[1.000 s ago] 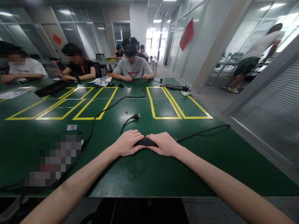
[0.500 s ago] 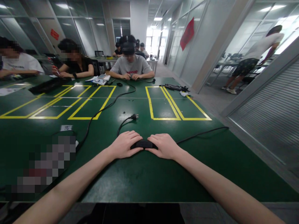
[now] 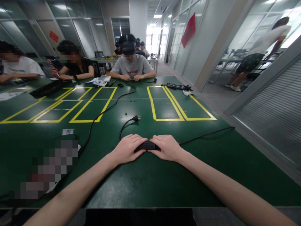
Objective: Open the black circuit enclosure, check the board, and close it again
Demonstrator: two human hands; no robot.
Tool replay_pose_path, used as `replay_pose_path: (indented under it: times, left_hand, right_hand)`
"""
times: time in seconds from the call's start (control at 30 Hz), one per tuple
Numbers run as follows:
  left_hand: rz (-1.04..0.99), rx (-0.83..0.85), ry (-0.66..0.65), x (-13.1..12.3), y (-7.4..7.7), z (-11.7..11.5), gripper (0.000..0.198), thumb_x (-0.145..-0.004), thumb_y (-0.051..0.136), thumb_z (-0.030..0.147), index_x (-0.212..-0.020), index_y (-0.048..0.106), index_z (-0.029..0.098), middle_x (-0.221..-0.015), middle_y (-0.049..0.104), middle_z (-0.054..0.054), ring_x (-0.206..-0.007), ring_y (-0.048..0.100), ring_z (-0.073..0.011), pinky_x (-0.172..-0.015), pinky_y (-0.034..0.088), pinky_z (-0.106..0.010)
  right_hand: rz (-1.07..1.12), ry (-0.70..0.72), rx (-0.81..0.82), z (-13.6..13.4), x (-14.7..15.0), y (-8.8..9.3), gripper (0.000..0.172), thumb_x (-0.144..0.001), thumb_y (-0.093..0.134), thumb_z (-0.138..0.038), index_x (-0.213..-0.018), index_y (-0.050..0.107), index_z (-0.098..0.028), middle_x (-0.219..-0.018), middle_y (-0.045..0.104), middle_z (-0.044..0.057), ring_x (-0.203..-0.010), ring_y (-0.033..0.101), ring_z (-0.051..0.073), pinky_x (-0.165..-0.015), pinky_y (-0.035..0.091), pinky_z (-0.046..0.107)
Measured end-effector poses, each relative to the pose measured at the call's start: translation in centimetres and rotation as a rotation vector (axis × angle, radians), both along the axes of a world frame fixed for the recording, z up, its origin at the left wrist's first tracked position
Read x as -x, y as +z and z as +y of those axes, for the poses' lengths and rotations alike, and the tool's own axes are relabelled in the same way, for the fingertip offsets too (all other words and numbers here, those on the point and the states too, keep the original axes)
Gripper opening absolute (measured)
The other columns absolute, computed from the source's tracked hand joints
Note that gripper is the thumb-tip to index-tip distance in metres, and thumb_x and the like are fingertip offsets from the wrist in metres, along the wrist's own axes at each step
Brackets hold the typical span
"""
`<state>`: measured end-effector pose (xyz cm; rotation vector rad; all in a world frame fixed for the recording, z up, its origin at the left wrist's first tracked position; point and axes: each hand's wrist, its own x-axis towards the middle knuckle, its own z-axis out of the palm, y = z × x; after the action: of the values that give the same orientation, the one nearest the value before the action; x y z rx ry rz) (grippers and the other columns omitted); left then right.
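A black power adapter (image 3: pixel 148 145) lies on the green table between my hands. Its left end is gripped by my left hand (image 3: pixel 130 148), thumb along the near side and fingers over the far side. My right hand (image 3: pixel 166 147) closes the same way around the right end; the parts under both palms are hidden. From behind my left hand a short black cord curves to a mains plug (image 3: pixel 135 118), which rests on the table. A thin black cable (image 3: pixel 202 137) runs out from my right hand toward the table's right edge.
Yellow tape outlines (image 3: pixel 168 119) mark the table (image 3: pixel 145 185). At left, a blurred-out object (image 3: pixel 51 169) lies near a small label (image 3: pixel 68 131) and a long black cable (image 3: pixel 90 128). A folded black tripod (image 3: pixel 178 87) is at the far right. A co-worker (image 3: pixel 132 66) sits opposite.
My hands keep their hold on the power adapter, which has hardly moved. The view has shifted slightly, and the left hand sits a little closer to the right.
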<state>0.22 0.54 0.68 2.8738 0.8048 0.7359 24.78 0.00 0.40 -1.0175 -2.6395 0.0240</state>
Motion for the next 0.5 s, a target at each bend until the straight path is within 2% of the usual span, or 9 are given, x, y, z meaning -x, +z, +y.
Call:
replay_pose_path:
  times: [0.13,0.23,0.33,0.43,0.5]
  left_hand:
    - [0.015,0.015,0.005,-0.12,-0.03,0.03,0.025,-0.103,0.055,0.033,-0.119,0.065,0.017,-0.107,0.075,-0.010,-0.097,0.071,-0.0239,-0.088,0.055,-0.038]
    - [-0.025,-0.021,0.011,-0.03,0.05,0.20,0.031,-0.103,0.056,0.037,-0.124,0.063,0.016,-0.108,0.075,-0.011,-0.099,0.071,-0.0243,-0.088,0.056,-0.038]
    - [-0.046,-0.051,0.043,0.10,0.11,0.37,0.031,-0.103,0.055,0.040,-0.123,0.064,0.017,-0.107,0.075,-0.011,-0.099,0.070,-0.0240,-0.086,0.056,-0.037]
    - [-0.008,-0.096,0.048,0.13,0.08,0.45,0.029,-0.104,0.053,0.040,-0.117,0.067,0.018,-0.103,0.075,-0.010,-0.096,0.070,-0.0236,-0.085,0.055,-0.037]
    - [0.008,-0.119,0.044,0.12,0.00,0.47,0.029,-0.105,0.053,0.040,-0.117,0.067,0.017,-0.103,0.075,-0.011,-0.096,0.070,-0.0235,-0.086,0.055,-0.037]
  right_hand:
    - [0.047,0.026,0.028,0.08,-0.24,-0.02,0.031,-0.099,0.061,-0.042,-0.119,0.066,-0.019,-0.097,0.071,0.008,-0.085,0.070,0.021,-0.071,0.048,0.029]
    - [0.060,0.024,0.045,0.09,-0.35,-0.15,0.026,-0.101,0.059,-0.038,-0.116,0.067,-0.018,-0.097,0.071,0.007,-0.085,0.071,0.021,-0.070,0.048,0.029]
    - [0.100,-0.007,0.066,0.11,-0.45,-0.20,0.030,-0.099,0.061,-0.039,-0.119,0.067,-0.018,-0.101,0.072,0.009,-0.086,0.072,0.023,-0.072,0.050,0.030]
    - [0.197,0.001,0.164,0.14,-0.50,0.04,0.046,-0.093,0.069,-0.044,-0.131,0.062,-0.020,-0.115,0.073,0.011,-0.097,0.073,0.025,-0.081,0.054,0.033]
    - [0.280,0.008,0.278,0.10,-0.39,0.32,0.045,-0.092,0.069,-0.041,-0.132,0.060,-0.022,-0.121,0.073,0.010,-0.104,0.072,0.025,-0.088,0.054,0.035]
